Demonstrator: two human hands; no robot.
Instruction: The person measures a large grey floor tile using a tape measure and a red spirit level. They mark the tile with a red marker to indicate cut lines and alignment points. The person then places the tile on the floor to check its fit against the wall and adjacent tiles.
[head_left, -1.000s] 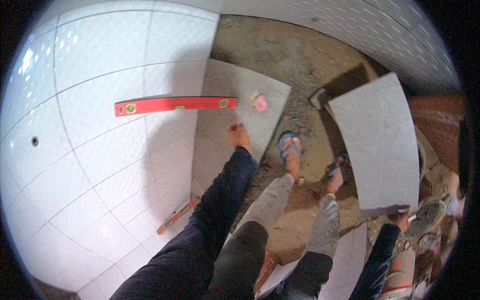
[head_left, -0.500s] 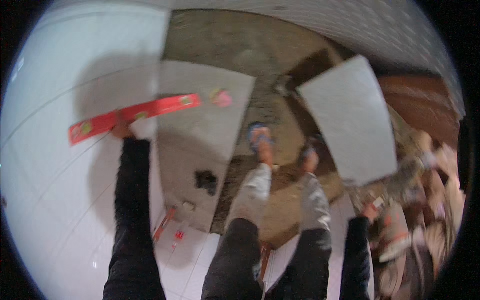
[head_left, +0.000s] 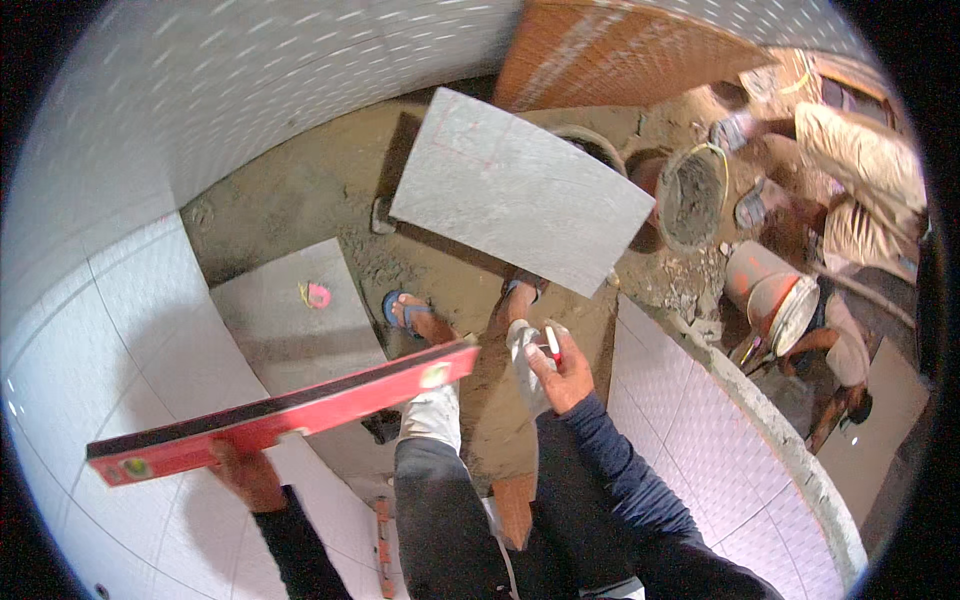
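My left hand (head_left: 248, 474) is closed on a long red spirit level (head_left: 300, 412), raised aslant over the pale tiles at left. In my right hand (head_left: 566, 378) is a slim red and white pen (head_left: 553, 346), pinched upright in front of my knees. Beyond the level, a grey tile (head_left: 290, 310) lies on the ground with a small pink and yellow object (head_left: 317, 295) on it. Farther off, a large grey slab (head_left: 520, 190) with faint red lines sits slightly raised above the sandy mortar bed (head_left: 275, 215).
Buckets of mortar (head_left: 692, 198) and an orange bucket (head_left: 770, 295) stand at right. Two people (head_left: 850, 160) (head_left: 850, 360) are there, one bent over a board. A low cement edge (head_left: 800, 465) borders the tiles. A brown panel (head_left: 610, 55) leans at the back.
My view has swung toward the right. The spirit level has come up off the tiles, nearer to me, in my left hand. My right hand has moved in front of my knees with the pen.
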